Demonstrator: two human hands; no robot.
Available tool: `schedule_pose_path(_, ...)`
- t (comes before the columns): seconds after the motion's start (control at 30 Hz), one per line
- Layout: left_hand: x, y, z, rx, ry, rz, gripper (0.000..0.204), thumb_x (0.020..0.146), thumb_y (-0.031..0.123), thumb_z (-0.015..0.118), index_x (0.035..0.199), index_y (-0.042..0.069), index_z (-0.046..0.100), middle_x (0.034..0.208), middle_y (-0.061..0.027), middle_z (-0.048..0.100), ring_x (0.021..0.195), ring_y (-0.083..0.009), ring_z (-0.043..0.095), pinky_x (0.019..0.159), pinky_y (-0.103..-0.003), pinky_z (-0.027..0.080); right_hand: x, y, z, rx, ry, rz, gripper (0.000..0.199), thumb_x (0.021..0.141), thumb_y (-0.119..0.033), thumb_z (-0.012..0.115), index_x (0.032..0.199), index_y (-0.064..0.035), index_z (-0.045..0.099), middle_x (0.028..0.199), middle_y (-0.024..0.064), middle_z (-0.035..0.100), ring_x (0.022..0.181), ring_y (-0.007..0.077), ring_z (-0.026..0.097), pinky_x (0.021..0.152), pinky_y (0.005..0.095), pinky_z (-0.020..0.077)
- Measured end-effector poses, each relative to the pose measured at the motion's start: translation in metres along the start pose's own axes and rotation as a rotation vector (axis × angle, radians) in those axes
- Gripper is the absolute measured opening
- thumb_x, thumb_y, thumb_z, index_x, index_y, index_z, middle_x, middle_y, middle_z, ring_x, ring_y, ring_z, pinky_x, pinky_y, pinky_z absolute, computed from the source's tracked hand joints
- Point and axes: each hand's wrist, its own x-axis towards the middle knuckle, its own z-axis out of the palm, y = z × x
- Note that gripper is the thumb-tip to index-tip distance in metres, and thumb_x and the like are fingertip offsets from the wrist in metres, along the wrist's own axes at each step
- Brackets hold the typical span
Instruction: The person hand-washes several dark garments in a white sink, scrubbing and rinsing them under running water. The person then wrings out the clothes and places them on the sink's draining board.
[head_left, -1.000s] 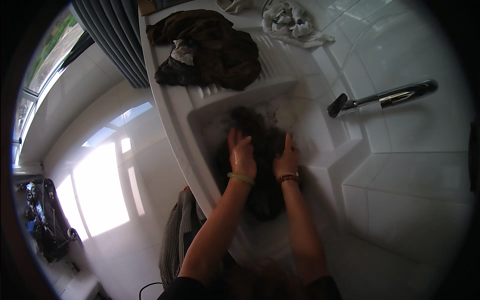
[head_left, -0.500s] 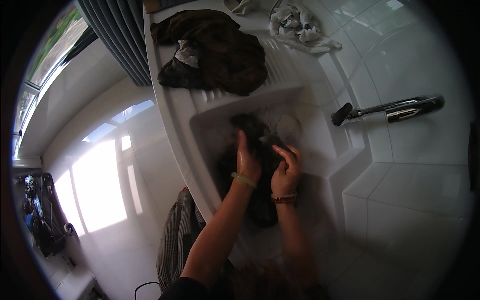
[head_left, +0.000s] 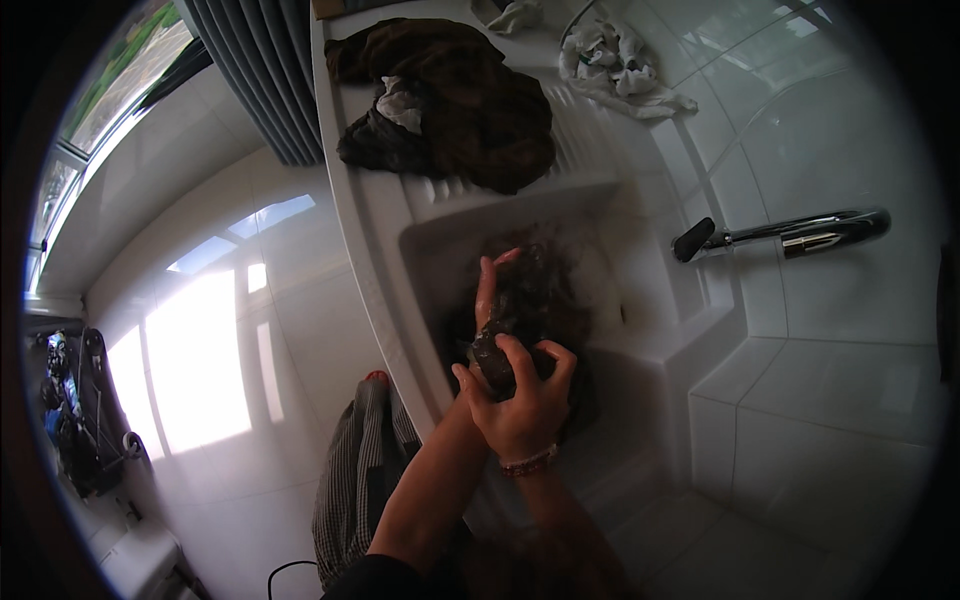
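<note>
In the basin of a white sink point(head_left: 415, 255), my left hand point(head_left: 487, 290) reaches forward with its visible fingers stretched out and wet. Part of that hand is hidden behind a small dark wet cloth point(head_left: 492, 358) that lies over its wrist. My right hand point(head_left: 528, 405) curls its fingers and thumb round this cloth, pressing it against the left wrist. Beyond and beside both hands, more dark wet fabric point(head_left: 555, 300) lies in murky water. How the cloth joins that fabric I cannot tell.
A dark brown garment point(head_left: 460, 110) with a whitish piece lies on the ribbed washboard behind the basin. White crumpled cloths point(head_left: 620, 75) sit at the far right. A chrome tap point(head_left: 800, 232) juts over the right side. Striped fabric point(head_left: 350, 480) hangs at the left front.
My right hand has moved down and left onto my left wrist and now grips dark cloth there. The fabric in the basin has shifted. The view has moved slightly.
</note>
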Motion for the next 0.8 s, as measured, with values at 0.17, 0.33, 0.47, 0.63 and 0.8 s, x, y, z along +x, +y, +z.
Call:
schedule_pose_path(0.17,-0.011,0.009,0.005,-0.171,-0.208,-0.184,0.053,0.104,0.054,0.049,0.134,0.01,0.056,0.113,-0.0095,0.065,0.097,-0.0202,0.064,0.087,-0.034,0.055,0.015,0.032,0.019,-0.141,-0.077,0.111,0.045,0.081,-0.037,0.081,0.115,-0.0121,0.066,0.104,0.0178,0.059,0.086,0.0383,0.065,0.064,0.0481,0.0549)
schedule_pose_path(0.33,-0.007,-0.006,-0.009,0.335,-0.136,0.156,0.03,0.102,0.033,0.056,0.114,0.006,0.064,0.111,-0.0068,0.067,0.097,-0.0205,0.064,0.085,-0.034,0.054,0.055,0.049,0.035,-0.2,-0.084,0.291,0.03,0.089,-0.038,0.066,0.094,-0.0093,0.074,0.091,0.0166,0.069,0.079,0.0372,0.069,0.065,0.0493,0.0563)
schedule_pose_path(0.47,-0.008,-0.005,0.018,-0.174,0.097,-0.355,0.025,0.092,0.026,0.062,0.108,0.008,0.068,0.1,-0.0056,0.071,0.096,-0.0221,0.067,0.088,-0.036,0.054,0.107,0.094,0.027,-0.198,-0.141,0.699,0.037,0.091,-0.042,0.058,0.086,-0.0106,0.078,0.088,0.0175,0.072,0.078,0.0372,0.07,0.067,0.0491,0.0555)
schedule_pose_path(0.63,-0.014,-0.006,0.015,-0.273,-0.003,-0.309,0.03,0.097,0.033,0.059,0.108,0.007,0.067,0.103,-0.0053,0.07,0.097,-0.0218,0.066,0.091,-0.037,0.054,0.107,0.075,0.006,-0.106,-0.065,0.386,0.024,0.093,-0.028,0.061,0.088,-0.0082,0.073,0.095,0.0141,0.069,0.081,0.0355,0.068,0.07,0.0462,0.0534)
schedule_pose_path(0.8,-0.01,0.012,0.03,-0.077,-0.053,-0.071,0.049,0.103,0.05,0.051,0.132,0.011,0.058,0.118,-0.0103,0.064,0.106,-0.026,0.064,0.091,-0.038,0.054,0.044,0.035,-0.014,-0.046,0.075,-0.175,0.01,0.09,-0.016,0.065,0.098,-0.0123,0.072,0.112,0.0091,0.062,0.095,0.0308,0.062,0.077,0.0429,0.0527)
